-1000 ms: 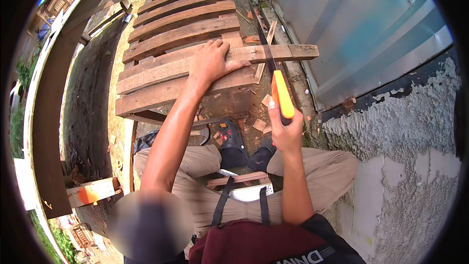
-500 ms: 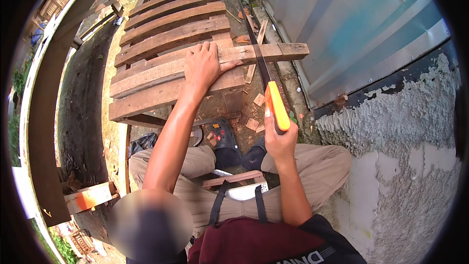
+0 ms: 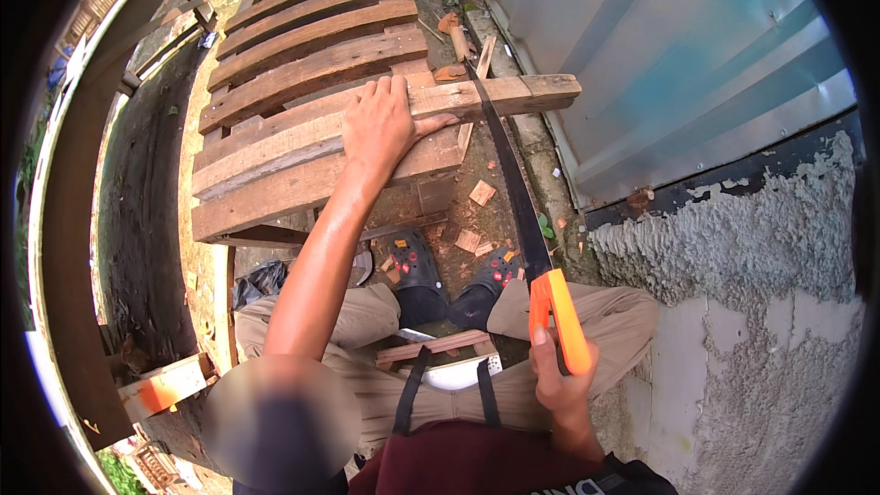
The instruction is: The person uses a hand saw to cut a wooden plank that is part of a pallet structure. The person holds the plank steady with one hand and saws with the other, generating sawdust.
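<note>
A long wooden beam (image 3: 530,92) lies across the near part of a slatted wooden bench (image 3: 316,62), its right end jutting past the bench. My left hand (image 3: 378,124) is clamped over the beam, fingers bent across the far edge and thumb stretched along the near side. My right hand (image 3: 564,380) is wrapped round the orange and yellow handle of a handsaw (image 3: 513,174). Its dark blade slants up and away, crossing the beam to the right of my left hand. Whether the teeth sit inside a cut is too small to tell.
Wood offcuts (image 3: 482,192) are scattered on the ground between my shoes (image 3: 417,266) and the bench. A corrugated metal sheet (image 3: 660,55) and a rough plaster wall (image 3: 733,220) stand to the right. A dark timber frame (image 3: 69,220) runs along the left.
My right hand has drawn the handsaw back toward my body, so more blade shows on the near side of the beam. My left hand keeps its hold on the beam.
</note>
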A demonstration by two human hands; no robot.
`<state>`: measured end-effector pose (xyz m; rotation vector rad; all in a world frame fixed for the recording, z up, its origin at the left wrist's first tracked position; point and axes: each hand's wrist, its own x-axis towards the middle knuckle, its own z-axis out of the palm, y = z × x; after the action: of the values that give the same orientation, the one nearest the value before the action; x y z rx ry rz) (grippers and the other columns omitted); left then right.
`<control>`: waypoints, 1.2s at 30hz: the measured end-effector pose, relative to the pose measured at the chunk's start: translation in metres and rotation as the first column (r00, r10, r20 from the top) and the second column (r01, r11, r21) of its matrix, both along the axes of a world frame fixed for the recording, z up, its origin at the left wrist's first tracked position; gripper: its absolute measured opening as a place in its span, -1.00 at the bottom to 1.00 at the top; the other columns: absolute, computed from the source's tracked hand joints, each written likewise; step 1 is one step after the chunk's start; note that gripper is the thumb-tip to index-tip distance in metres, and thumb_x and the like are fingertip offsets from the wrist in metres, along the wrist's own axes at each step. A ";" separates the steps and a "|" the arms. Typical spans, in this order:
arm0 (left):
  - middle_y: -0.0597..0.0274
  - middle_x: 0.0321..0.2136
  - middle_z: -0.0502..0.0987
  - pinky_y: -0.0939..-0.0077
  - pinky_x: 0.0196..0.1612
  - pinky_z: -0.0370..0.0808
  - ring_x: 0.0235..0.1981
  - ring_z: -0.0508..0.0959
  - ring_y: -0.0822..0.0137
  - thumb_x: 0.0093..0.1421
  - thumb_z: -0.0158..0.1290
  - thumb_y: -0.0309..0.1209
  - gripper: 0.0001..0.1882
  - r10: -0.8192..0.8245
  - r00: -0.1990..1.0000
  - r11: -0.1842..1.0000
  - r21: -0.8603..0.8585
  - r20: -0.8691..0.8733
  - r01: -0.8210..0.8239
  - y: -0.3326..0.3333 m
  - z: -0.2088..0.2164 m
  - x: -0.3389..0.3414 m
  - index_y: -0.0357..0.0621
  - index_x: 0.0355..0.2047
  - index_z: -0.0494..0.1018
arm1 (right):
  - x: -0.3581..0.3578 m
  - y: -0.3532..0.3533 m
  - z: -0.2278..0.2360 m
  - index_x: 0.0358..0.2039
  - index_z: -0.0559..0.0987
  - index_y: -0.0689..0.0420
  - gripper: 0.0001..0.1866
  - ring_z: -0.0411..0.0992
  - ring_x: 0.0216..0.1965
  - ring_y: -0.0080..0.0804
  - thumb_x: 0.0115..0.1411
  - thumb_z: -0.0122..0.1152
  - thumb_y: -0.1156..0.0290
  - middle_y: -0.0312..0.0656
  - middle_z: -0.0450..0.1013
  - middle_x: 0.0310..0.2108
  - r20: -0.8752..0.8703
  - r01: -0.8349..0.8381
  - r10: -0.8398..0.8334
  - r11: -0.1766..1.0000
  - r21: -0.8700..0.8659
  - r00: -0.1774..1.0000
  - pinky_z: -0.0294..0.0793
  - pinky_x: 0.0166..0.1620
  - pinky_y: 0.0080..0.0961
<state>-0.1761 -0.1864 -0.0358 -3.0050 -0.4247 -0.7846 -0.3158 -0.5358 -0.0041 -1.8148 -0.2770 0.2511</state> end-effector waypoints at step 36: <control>-0.14 -0.46 0.61 0.07 -0.24 0.50 -0.34 0.62 -0.06 0.07 0.21 0.33 -0.23 -0.062 0.989 0.962 -0.271 -0.135 0.023 0.025 0.041 0.022 -0.30 -0.53 0.59 | -0.006 -0.015 -0.145 -0.55 0.49 0.24 -0.82 0.44 -0.68 -0.10 0.18 0.25 0.55 -0.10 0.40 -0.67 0.554 -0.015 -0.063 0.991 0.135 0.830 0.36 -0.57 -0.26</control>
<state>-0.1539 -0.1616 0.0051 -3.3042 -0.5016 -0.5478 -0.3216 -0.5511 -0.1493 -1.7213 -0.6653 -0.3258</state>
